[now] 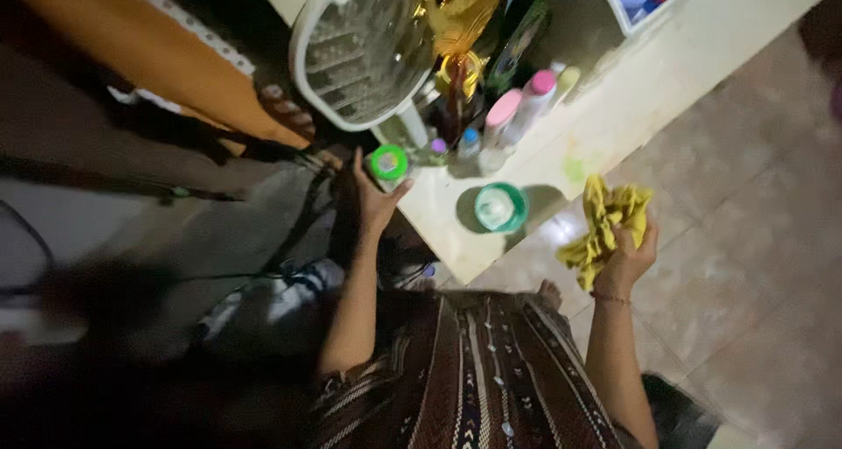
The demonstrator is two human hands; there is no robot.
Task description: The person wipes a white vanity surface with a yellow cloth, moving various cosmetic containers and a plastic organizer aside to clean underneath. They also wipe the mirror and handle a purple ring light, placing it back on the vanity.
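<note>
Yellow cloth, crumpled and soft (607, 225), sits bunched in the right hand (628, 258), fingers curled tight around its lower folds, held out over the pale tiled floor (745, 238) just off the edge of the cream-white table (631, 107). Over on the other side, the left hand (373, 199) is up at the table's near corner, fingers wrapped around a small container with a bright green round lid (388, 163), thumb on one side, the rest on the other, a closed hold on it. Between the two hands, on the tabletop, stands a round teal-rimmed tub with a whitish top (501, 207), untouched and apart from both. Behind it a cluster of bottles: a pink-capped white bottle (533, 98) leaning, a smaller one with a blue cap (471, 142). A white electric fan with a wire grille (364, 46) looms at the back. The scene is dim and a little blurred.
</note>
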